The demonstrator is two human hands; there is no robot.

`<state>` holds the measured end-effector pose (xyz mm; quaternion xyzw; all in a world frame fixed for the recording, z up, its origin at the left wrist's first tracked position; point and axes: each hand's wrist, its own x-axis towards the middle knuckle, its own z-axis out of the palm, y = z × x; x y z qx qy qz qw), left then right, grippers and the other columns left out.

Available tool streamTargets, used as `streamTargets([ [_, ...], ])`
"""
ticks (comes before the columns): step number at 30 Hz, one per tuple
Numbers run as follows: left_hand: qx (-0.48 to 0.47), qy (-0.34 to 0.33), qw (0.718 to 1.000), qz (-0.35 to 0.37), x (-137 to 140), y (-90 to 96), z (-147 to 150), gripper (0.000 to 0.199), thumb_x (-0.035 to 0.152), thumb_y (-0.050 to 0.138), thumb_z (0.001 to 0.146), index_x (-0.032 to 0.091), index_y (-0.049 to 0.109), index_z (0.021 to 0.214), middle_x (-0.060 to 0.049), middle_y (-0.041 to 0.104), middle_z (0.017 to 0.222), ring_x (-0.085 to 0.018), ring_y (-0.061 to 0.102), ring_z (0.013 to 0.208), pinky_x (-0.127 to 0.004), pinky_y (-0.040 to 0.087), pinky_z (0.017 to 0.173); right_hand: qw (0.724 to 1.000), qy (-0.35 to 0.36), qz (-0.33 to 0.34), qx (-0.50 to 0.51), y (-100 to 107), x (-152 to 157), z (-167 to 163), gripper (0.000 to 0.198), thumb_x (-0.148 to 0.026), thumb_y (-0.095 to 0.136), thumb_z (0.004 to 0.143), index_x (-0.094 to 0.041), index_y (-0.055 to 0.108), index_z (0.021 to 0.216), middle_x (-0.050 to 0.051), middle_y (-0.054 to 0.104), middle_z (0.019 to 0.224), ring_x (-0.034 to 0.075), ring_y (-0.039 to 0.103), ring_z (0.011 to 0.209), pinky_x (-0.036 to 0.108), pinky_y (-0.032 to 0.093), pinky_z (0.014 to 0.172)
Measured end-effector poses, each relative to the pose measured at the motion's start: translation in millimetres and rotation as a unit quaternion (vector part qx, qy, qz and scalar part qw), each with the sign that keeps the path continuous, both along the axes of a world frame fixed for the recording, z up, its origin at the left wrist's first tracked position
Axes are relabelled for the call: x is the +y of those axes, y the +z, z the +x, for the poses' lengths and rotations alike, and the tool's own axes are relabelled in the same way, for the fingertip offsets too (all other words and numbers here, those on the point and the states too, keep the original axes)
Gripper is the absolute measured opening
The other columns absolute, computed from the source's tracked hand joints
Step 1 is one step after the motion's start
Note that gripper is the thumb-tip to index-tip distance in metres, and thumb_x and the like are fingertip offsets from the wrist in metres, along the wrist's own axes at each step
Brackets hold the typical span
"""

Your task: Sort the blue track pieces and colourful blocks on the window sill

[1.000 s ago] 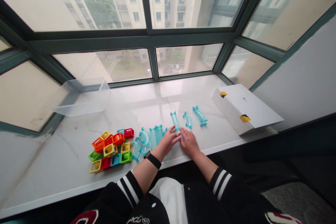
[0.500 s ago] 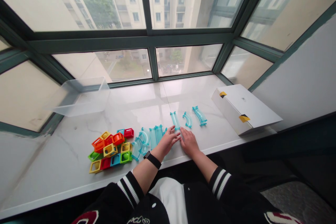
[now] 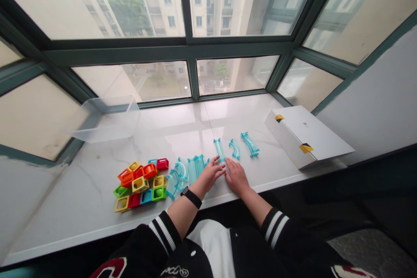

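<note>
My left hand [image 3: 211, 174] is at the near end of a straight clear-teal track piece [image 3: 219, 150], its fingers apart and slightly bent. On the other side of that end rests my right hand [image 3: 236, 176], fingers stretched forward and low over the sill. The fingertips cover the piece's near end, so I cannot tell how firmly they touch it. To the right lie a short curved track piece [image 3: 234, 149] and a longer wavy track piece [image 3: 249, 144]. More straight track pieces [image 3: 196, 168] and curved track pieces [image 3: 176, 178] lie left of my left hand, partly behind it.
Several colourful hollow blocks [image 3: 140, 184] are heaped at the left on the white marble sill [image 3: 81, 191]. A clear plastic bin [image 3: 107, 126] stands at the back left. A white box [image 3: 309, 134] with yellow-black tabs sits at the right. Windows [image 3: 192, 47] close off the back.
The whole view has shifted slightly, so things appear a little further right. Both hands stay by the near end of the straight track piece, with hardly any movement.
</note>
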<state>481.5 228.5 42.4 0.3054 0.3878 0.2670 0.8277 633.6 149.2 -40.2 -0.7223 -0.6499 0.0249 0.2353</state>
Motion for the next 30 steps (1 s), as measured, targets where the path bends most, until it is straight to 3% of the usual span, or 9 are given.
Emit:
streamTargets([
  [5, -0.032, -0.015, 0.998, 0.044, -1.3, 21.7, -26.9, 0.057, 0.01, 0.077, 0.077, 0.02, 0.064, 0.132, -0.018, 0.041, 0.164, -0.034, 0.062, 0.134, -0.05, 0.05, 0.116, 1.0, 0.001, 0.027, 0.014, -1.0, -1.2, 0.4, 0.057, -0.032, 0.048, 0.104, -0.014, 0.046, 0.158, 0.018, 0.059, 0.152, 0.034, 0.057, 0.133, 0.051, 0.048, 0.11],
  [10, 0.023, 0.036, 0.989, 0.14, 6.0, 39.0, -94.2, 0.049, 0.026, 0.083, 0.079, 0.023, 0.071, 0.126, -0.014, 0.064, 0.143, -0.03, 0.07, 0.114, -0.047, 0.057, 0.101, 0.998, 0.001, 0.044, 0.035, 0.2, -1.8, 1.0, 0.052, -0.028, 0.049, 0.101, -0.018, 0.05, 0.153, 0.018, 0.063, 0.141, 0.034, 0.058, 0.129, 0.051, 0.05, 0.108],
  [15, 0.093, 0.141, 0.968, 0.185, 8.6, 36.2, -171.5, 0.055, 0.032, 0.086, 0.073, 0.019, 0.071, 0.123, -0.012, 0.073, 0.12, -0.022, 0.071, 0.096, -0.035, 0.06, 0.081, 0.996, 0.014, 0.052, 0.072, 6.4, -3.4, 3.2, 0.04, -0.026, 0.05, 0.1, -0.019, 0.06, 0.138, 0.015, 0.069, 0.124, 0.032, 0.063, 0.116, 0.05, 0.053, 0.102],
  [19, 0.117, 0.194, 0.955, 0.193, -5.4, 26.7, -212.0, 0.053, 0.034, 0.086, 0.074, 0.02, 0.07, 0.123, -0.009, 0.072, 0.118, -0.019, 0.07, 0.096, -0.033, 0.06, 0.083, 0.992, 0.041, 0.055, 0.107, 15.1, -6.5, 5.0, 0.034, -0.025, 0.05, 0.1, -0.019, 0.063, 0.131, 0.013, 0.071, 0.113, 0.03, 0.066, 0.106, 0.048, 0.054, 0.097],
  [23, 0.153, 0.195, 0.947, 0.204, -22.9, 19.2, -223.3, 0.054, 0.039, 0.086, 0.074, 0.019, 0.07, 0.121, -0.009, 0.073, 0.115, -0.022, 0.07, 0.098, -0.038, 0.06, 0.087, 0.985, 0.087, 0.062, 0.138, 24.4, -12.7, -1.0, 0.033, -0.025, 0.049, 0.101, -0.021, 0.064, 0.131, 0.011, 0.071, 0.113, 0.027, 0.068, 0.099, 0.045, 0.057, 0.095],
  [27, 0.201, 0.14, 0.934, 0.259, -34.2, 19.7, -215.8, 0.051, 0.042, 0.085, 0.076, 0.021, 0.07, 0.121, -0.01, 0.074, 0.113, -0.025, 0.071, 0.1, -0.041, 0.06, 0.089, 0.977, 0.121, 0.065, 0.165, 31.7, -23.8, -23.8, 0.033, -0.025, 0.051, 0.102, -0.023, 0.065, 0.132, 0.01, 0.07, 0.111, 0.025, 0.068, 0.094, 0.043, 0.06, 0.092],
  [30, 0.27, 0.069, 0.897, 0.343, -41.7, 23.3, -207.6, 0.042, 0.038, 0.079, 0.082, 0.025, 0.072, 0.121, -0.01, 0.073, 0.114, -0.025, 0.071, 0.095, -0.04, 0.059, 0.087, 0.97, 0.153, 0.072, 0.176, 35.4, -31.2, -46.3, 0.034, -0.021, 0.05, 0.102, -0.025, 0.067, 0.132, 0.01, 0.07, 0.114, 0.026, 0.069, 0.102, 0.043, 0.06, 0.096],
])
